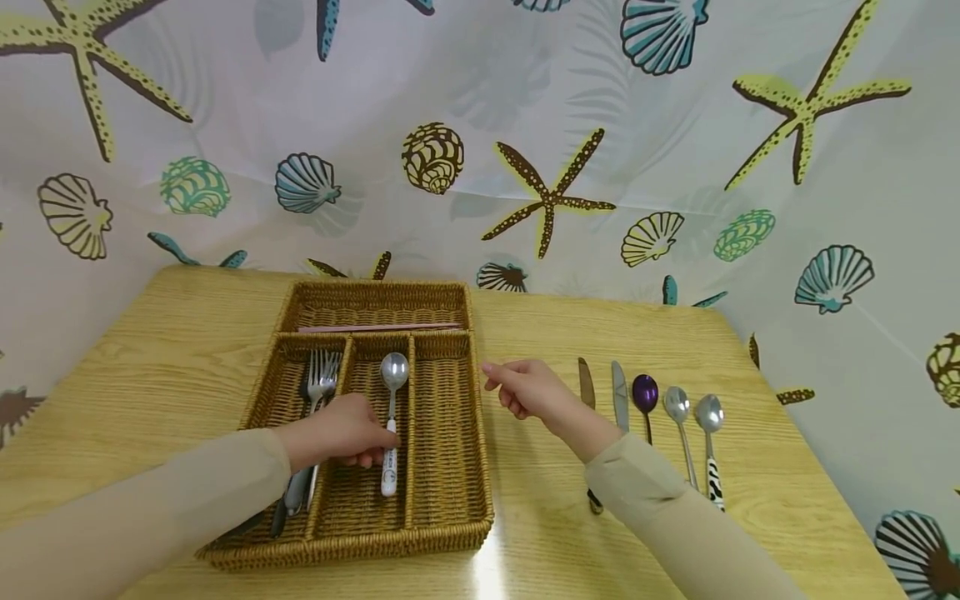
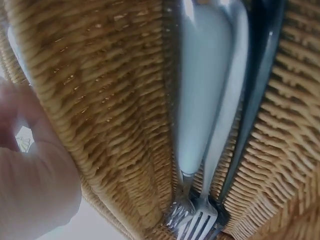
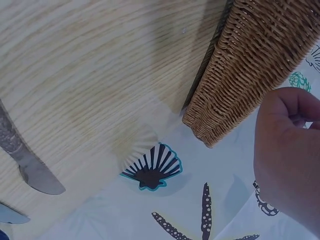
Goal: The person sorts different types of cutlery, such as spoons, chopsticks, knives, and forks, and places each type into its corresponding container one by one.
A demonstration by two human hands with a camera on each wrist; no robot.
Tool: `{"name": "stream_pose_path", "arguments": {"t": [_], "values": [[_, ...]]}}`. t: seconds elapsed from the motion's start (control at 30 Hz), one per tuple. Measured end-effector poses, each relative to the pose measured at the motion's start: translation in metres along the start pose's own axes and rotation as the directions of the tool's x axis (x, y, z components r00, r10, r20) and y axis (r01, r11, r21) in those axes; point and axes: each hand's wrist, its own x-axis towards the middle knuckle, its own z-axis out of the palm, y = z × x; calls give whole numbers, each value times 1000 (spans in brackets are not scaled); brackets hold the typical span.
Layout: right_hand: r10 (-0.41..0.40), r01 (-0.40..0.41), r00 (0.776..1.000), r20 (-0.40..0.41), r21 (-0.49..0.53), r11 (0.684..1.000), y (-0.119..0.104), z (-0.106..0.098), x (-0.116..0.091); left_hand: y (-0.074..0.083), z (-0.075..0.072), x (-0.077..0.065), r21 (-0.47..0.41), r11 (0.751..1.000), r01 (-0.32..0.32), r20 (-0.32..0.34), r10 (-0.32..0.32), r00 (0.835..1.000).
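Observation:
A wicker cutlery tray [image 1: 447, 537] stands on the table. In its middle compartment lies a silver spoon [image 1: 394, 372] with a white printed handle, bowl pointing away. My left hand [image 1: 341, 432] reaches over the divider and pinches that handle between thumb and fingers; the left wrist view does not show the spoon. In the left compartment are forks [image 1: 322, 373], some with grey or dark handles, also seen as a fork [image 2: 202, 220] from the left wrist. My right hand [image 1: 528, 390] hovers just right of the tray, fingers loosely bent, holding nothing.
Right of the tray lie two knives [image 1: 619, 398], partly under the right forearm, a purple spoon [image 1: 645, 393] and two silver spoons [image 1: 708, 413], one with a black-and-white handle. Pink chopsticks [image 1: 375, 327] lie in the back compartment. A shell-print cloth [image 1: 480, 100] hangs behind the table.

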Motion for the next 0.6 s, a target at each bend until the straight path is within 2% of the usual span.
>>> {"name": "stream_pose_path", "arguments": {"t": [0.13,0.27,0.5,0.6], "values": [[6,-6,1000,-11,-4,1000,2,-2,0,1,3,7,81,995,-49,-6,50,999],[14,-14,1000,-19,-4,1000,3,-5,-2,4,6,13,186,980,-71,0,72,997],[29,-28,998,-50,20,999,12,-19,-8,5,12,15,387,913,-130,20,133,991],[27,-26,998,-64,21,999,17,-28,-11,7,13,14,398,909,-123,12,129,992]]}}
